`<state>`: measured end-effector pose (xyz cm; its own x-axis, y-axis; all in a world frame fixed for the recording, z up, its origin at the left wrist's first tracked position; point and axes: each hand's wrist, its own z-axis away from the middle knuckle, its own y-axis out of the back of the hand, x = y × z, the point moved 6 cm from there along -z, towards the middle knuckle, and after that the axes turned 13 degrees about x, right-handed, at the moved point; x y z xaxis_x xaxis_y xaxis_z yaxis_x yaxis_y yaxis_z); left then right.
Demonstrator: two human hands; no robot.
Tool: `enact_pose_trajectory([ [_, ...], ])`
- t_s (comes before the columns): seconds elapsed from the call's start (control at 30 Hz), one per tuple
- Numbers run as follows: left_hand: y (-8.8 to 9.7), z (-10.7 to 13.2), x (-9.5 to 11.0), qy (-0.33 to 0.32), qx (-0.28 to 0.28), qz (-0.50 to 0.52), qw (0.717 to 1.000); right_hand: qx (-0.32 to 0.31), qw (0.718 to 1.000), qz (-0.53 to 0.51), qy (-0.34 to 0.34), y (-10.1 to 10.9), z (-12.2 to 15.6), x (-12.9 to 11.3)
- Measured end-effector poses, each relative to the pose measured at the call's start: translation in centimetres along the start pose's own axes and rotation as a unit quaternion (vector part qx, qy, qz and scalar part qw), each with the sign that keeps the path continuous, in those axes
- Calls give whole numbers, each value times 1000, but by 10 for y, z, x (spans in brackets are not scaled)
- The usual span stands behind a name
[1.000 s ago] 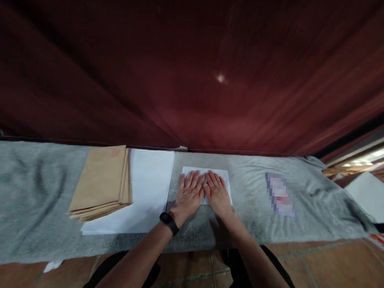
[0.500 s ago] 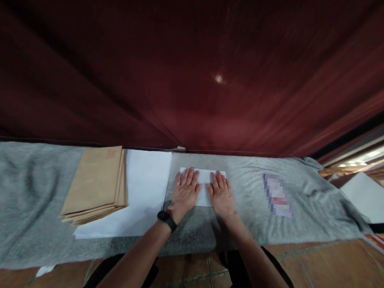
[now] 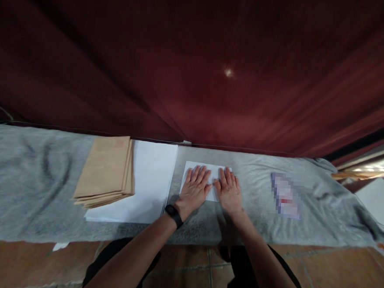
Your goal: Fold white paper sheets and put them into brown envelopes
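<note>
L hand (image 3: 193, 193) & R hand (image 3: 230, 194) lie flat, palms down, slightly apart, clamped on nothing. Small white paper (image 3: 212, 196) sits directly under both, neither hand nearer, long axis L-R. Narrow strip of cloth-covered worktop (image 3: 252, 223) separates its L edge from lg. white sheets (image 3: 153, 176) w/ brown envelopes (image 3: 103, 168) on top; wider gap R, before pixelated purple item (image 3: 286, 197).
</note>
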<state>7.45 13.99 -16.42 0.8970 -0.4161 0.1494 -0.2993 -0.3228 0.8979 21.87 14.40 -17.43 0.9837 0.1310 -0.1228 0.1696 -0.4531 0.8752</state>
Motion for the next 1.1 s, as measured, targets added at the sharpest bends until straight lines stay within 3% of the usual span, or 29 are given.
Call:
enact_pose_trajectory([
  [0.23, 5, 0, 4, 0, 4, 9, 1000, 13, 1000, -19, -17, 8, 3, 14],
  [0.43, 1, 1, 5, -2, 3, 12, 1000, -14, 991, -122, 48, 4, -3, -14],
  [0.6, 0, 1, 4, 0, -6, 14, 1000, -53, 994, -74, 66, -2, 1, -26],
  [1.1, 1, -3, -13, 53, -7, -20, 998, -25, 999, -18, 27, 3, -3, 4],
])
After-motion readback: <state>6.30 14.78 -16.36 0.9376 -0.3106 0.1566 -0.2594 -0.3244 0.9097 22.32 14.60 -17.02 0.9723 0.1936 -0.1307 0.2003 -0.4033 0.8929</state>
